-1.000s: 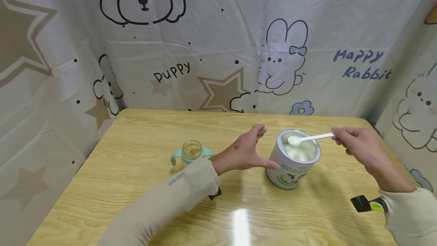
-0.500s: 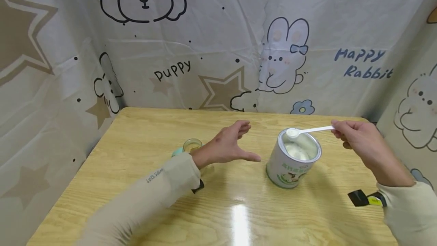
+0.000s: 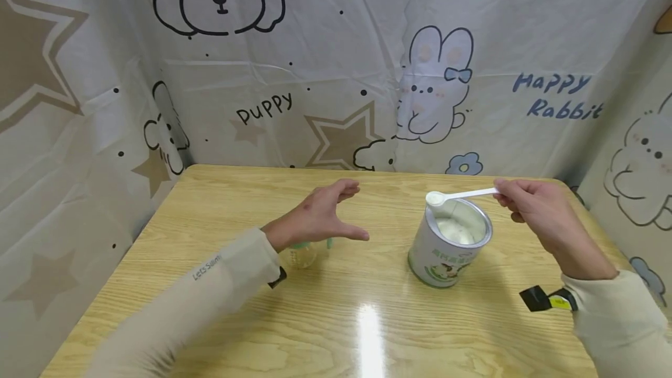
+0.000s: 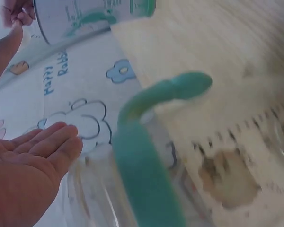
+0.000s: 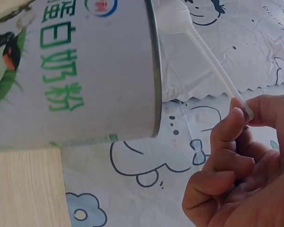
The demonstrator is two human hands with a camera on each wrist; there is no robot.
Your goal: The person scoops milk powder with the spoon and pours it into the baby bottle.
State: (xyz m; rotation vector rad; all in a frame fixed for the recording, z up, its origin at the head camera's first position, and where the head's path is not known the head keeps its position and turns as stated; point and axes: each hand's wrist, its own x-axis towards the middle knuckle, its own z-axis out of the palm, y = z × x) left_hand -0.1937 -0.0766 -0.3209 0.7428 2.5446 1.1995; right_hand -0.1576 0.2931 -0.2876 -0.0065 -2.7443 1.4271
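My right hand (image 3: 538,217) pinches the handle end of a white measuring scoop (image 3: 469,193), which holds white powder. The scoop's bowl is over the left rim of an open milk powder can (image 3: 438,258). In the right wrist view, thumb and index finger pinch the scoop handle (image 5: 220,71) beside the can (image 5: 99,71). My left hand (image 3: 314,214) holds nothing, fingers and thumb spread apart. It hovers above a clear baby bottle (image 3: 303,256) with mint-green handles, hiding its mouth. The left wrist view shows the bottle's green handle (image 4: 144,170) up close.
Everything stands on a light wooden table (image 3: 341,319). A cartoon-printed cloth (image 3: 336,63) hangs behind the table and along both sides. The can stands on the right, the bottle left of the middle.
My left hand has moved left, away from the can to over the bottle. The right hand has raised the scoop from the can's mouth and shifted it left to the rim.
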